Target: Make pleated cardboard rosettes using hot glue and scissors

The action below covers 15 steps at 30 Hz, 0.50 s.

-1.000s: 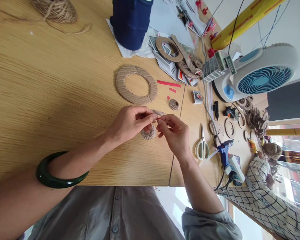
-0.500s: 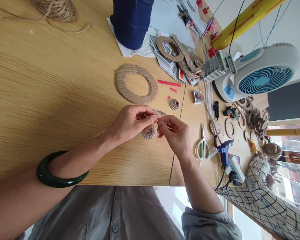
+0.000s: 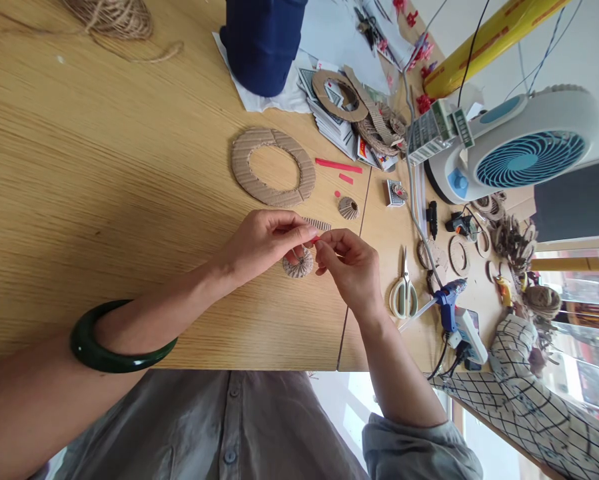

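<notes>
My left hand (image 3: 272, 237) and my right hand (image 3: 349, 267) meet fingertip to fingertip, both pinching a small red strip (image 3: 317, 239) that is mostly covered by the fingers. Just below the fingers, a pleated cardboard rosette (image 3: 298, 265) lies on the table, partly hidden by my left fingertips. Behind the hands is a short corrugated strip (image 3: 318, 224). A second, domed rosette (image 3: 348, 208) sits farther back, close to a red dot (image 3: 337, 194), a small red piece (image 3: 346, 179) and a longer red strip (image 3: 338, 165).
A cardboard ring (image 3: 244, 167) lies beyond my left hand. To the right are scissors (image 3: 404, 293), a blue glue gun (image 3: 449, 303) with cables, and a white fan (image 3: 529, 147). A dark blue container (image 3: 264, 47) and jute twine (image 3: 116, 17) stand farther back. A person's checked sleeve (image 3: 529, 380) is at right.
Almost nothing differs. Both hands keep their pinch on the red strip, with only slight finger shifts; my left fingertips have edged a little to the right.
</notes>
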Motion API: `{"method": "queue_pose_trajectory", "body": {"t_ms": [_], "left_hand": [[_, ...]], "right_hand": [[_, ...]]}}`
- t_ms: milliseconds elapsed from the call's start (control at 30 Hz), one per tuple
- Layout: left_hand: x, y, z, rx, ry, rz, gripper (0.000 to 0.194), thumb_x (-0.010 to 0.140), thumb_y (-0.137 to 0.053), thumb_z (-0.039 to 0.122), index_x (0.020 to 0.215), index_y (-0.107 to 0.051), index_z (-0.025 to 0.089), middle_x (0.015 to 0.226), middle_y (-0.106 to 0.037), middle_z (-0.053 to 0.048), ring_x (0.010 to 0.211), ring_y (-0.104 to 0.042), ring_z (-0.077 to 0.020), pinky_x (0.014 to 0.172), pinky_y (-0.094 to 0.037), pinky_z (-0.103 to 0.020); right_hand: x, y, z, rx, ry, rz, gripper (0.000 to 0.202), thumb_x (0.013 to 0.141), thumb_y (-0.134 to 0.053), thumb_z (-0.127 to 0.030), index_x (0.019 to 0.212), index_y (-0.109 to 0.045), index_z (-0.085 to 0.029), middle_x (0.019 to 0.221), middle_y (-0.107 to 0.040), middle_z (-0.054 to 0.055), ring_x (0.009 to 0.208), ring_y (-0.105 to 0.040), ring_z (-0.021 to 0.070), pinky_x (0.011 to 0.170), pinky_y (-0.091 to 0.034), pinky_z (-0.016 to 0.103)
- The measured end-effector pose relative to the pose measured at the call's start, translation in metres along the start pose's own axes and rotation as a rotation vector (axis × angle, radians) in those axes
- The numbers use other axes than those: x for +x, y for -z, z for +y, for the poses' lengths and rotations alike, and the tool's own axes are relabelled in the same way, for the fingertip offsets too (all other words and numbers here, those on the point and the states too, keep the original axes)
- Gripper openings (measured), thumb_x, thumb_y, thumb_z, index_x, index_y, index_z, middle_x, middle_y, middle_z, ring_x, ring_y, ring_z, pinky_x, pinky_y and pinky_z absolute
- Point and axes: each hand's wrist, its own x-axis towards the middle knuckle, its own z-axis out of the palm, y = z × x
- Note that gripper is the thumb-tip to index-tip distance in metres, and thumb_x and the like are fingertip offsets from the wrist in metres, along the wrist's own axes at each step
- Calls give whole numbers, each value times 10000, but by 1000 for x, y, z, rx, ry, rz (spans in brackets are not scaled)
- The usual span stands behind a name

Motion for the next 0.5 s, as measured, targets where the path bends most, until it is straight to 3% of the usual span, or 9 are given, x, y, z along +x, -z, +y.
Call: {"method": "queue_pose_trajectory", "body": {"t_ms": [200,367,500], "left_hand": [[0,1,-4,179,-103,1,143,851,-705,314,861,-734,174,805,-754,-20,570,-652,-113,540,-496,-219],[0,1,-4,261,-161,12,161,880,-661,311,818,-717,173,665,-696,-1,559,-619,-115,539,-474,-223],[0,1,-4,309,-146,-4,143,866,-665,298,802,-738,193,667,-705,9,578,-620,-123,564,-487,-231]], "right_hand": [[1,2,2,-6,-22,-32,179,808,-737,-326,775,-634,-182,645,-603,-37,567,-540,78,494,-507,223],[-1,1,3,9,-3,2,166,817,-729,-331,785,-652,-188,654,-595,-39,582,-534,78,489,-505,208],[-1,2,4,-9,5,6,158,833,-701,-328,783,-655,-186,632,-582,-42,568,-519,79,480,-480,209]]}}
